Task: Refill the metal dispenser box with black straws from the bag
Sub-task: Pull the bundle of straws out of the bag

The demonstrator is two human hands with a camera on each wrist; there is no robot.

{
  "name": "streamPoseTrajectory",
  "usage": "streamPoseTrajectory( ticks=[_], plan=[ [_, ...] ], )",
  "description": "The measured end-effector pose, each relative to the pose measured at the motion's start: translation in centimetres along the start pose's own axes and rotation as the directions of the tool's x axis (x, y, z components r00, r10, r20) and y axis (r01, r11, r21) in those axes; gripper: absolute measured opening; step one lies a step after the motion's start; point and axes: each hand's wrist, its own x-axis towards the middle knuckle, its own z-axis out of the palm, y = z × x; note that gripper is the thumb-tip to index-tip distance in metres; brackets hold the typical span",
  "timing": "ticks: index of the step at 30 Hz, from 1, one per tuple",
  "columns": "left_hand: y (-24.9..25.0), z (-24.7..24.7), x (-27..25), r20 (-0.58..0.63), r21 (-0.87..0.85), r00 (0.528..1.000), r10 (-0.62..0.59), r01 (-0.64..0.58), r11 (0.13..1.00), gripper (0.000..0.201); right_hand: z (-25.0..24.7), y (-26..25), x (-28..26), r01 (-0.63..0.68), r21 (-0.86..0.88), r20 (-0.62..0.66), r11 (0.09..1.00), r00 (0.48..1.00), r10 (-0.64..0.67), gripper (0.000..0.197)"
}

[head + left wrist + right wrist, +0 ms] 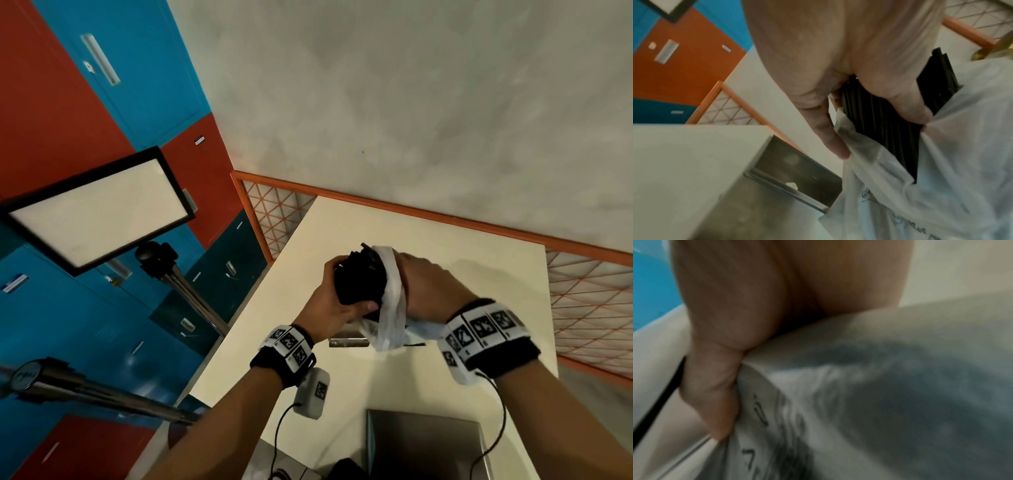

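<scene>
A thick bundle of black straws (359,284) is held above the cream table (308,359), half out of a white plastic bag (390,315). My left hand (342,291) grips the bare end of the bundle, fingers over the top and thumb underneath. My right hand (421,284) holds the bag around the other end. In the left wrist view the thumb presses the straws (879,129) where they leave the bag (951,162). Below the hands, the open metal dispenser box (346,341) (797,170) sits on the table, mostly hidden. The right wrist view is blurred and shows only the bag (859,386).
A grey flat slab (424,442) lies at the near table edge. An orange-framed mesh partition (589,298) borders the table's far and right sides. To the left stand a framed white panel (99,209) on a metal stand and red and blue lockers (68,102).
</scene>
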Motion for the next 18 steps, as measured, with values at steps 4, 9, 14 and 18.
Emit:
streamPoseTrajectory(
  ticks=[4,9,14,18],
  plan=[
    [-1.9,1.9,2.5,-0.058,-0.09,0.994,-0.094,0.089,0.992,0.094,0.7,1.5,2.8,-0.055,-0.076,0.033,0.996,0.998,0.058,0.049],
    [-4.9,2.8,4.8,-0.034,-0.087,0.985,-0.168,0.165,0.982,0.093,3.6,3.0,5.3,-0.083,-0.157,0.083,0.984,0.992,0.097,0.049],
    [-7.2,2.8,6.1,-0.012,0.017,0.975,-0.22,0.22,0.975,0.099,5.4,3.5,5.9,-0.09,-0.207,0.094,0.974,0.989,0.111,0.052],
    [-8.0,2.7,6.2,-0.037,0.102,0.968,-0.249,0.252,0.962,0.099,6.5,4.4,5.6,-0.083,-0.228,0.101,0.97,0.989,0.109,0.052]
  ],
)
